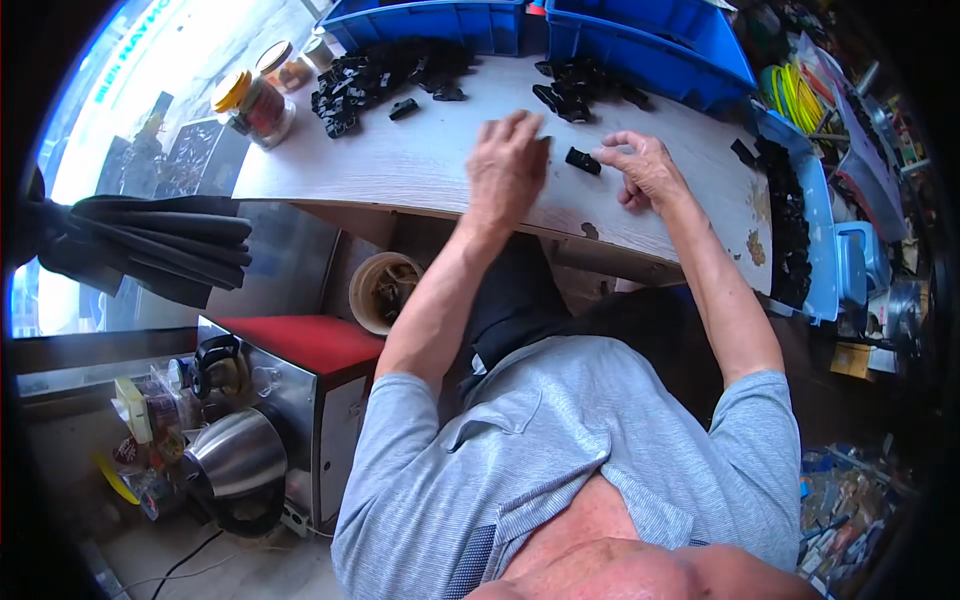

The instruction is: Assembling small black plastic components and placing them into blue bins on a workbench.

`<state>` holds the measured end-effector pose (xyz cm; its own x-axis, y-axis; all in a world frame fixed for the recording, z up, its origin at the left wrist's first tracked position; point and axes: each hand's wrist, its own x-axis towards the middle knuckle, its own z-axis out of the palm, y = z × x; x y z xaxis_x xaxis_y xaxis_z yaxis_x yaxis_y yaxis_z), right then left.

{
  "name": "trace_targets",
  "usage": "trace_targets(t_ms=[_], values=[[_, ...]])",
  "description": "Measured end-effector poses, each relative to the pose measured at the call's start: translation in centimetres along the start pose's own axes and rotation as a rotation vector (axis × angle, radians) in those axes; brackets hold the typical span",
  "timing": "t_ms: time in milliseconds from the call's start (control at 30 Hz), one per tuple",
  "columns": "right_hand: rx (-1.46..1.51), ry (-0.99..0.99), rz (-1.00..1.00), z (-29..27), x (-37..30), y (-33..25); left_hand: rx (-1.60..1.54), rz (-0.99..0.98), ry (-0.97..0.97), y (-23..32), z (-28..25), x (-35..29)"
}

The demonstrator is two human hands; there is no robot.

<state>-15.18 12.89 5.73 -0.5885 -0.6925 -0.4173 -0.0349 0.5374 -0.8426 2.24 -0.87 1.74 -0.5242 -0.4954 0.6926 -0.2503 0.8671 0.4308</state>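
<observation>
The pale worktop (400, 165) is stretching across in front of the person, its near edge running just ahead of the lap. Along its far edge two deep-blue crates are standing, the left blue crate (430, 30) and the right blue crate (665, 65). A light-blue crate (822, 250) is sitting along the right edge, with black parts filling much of it.

Toward the far left corner a broad pile of black parts (360, 85) is lying, and a smaller heap (578, 95) is resting near the far edge, in front of the right blue crate. By the left edge a jar with a yellow lid (265, 112) is standing.

Both hands are coming in over the near edge. The left hand (500, 165) is hanging over the middle of the worktop with its fingers bent and partly closed; a dark patch is showing beside them, and whether it is a held part I cannot tell. The right hand (648, 172) is holding its thumb and forefinger loosely apart, its other fingers curling in; nothing is showing in its grasp.

A single black piece (583, 161) is lying between the hands, roughly midway between the far and near edges. It is sitting just beyond the right fingertips, closer to them than to the left hand; whether they are touching it, I cannot tell.
</observation>
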Motion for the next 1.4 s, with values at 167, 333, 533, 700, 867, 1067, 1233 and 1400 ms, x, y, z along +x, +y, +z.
trace_targets(t_ms=[167, 333, 533, 700, 867, 1067, 1233, 1400], values=[[-0.064, -0.043, -0.092, 0.4, 0.0, 0.0, 0.214, -0.001, -0.202, -3.7, -2.0, -1.0], [-0.116, -0.043, -0.099, 0.7, 0.3, 0.2, 0.168, -0.006, -0.253, -3.0, -1.9, -0.8], [-0.169, -0.017, -0.062, 1.3, 0.3, -0.1, -0.153, 0.029, -0.132, -1.6, -0.2, -0.9], [-0.167, -0.037, -0.005, 0.9, 0.7, -0.2, -0.242, 0.065, -0.108, 0.1, 0.6, -0.4], [-0.093, -0.046, -0.046, 0.8, 0.7, 0.3, -0.179, 0.153, -0.238, 0.1, 1.1, -0.2], [-0.115, -0.055, -0.089, 0.7, 0.3, 0.2, -0.197, 0.242, -0.324, -0.3, 1.6, 0.5], [-0.119, -0.056, -0.088, 0.6, 0.3, 0.2, -0.190, 0.361, -0.408, -0.3, 1.9, 1.9], [-0.152, 0.005, -0.078, 1.1, -0.1, -0.1, -0.275, 0.379, -0.425, -1.0, 2.4, 1.9]])
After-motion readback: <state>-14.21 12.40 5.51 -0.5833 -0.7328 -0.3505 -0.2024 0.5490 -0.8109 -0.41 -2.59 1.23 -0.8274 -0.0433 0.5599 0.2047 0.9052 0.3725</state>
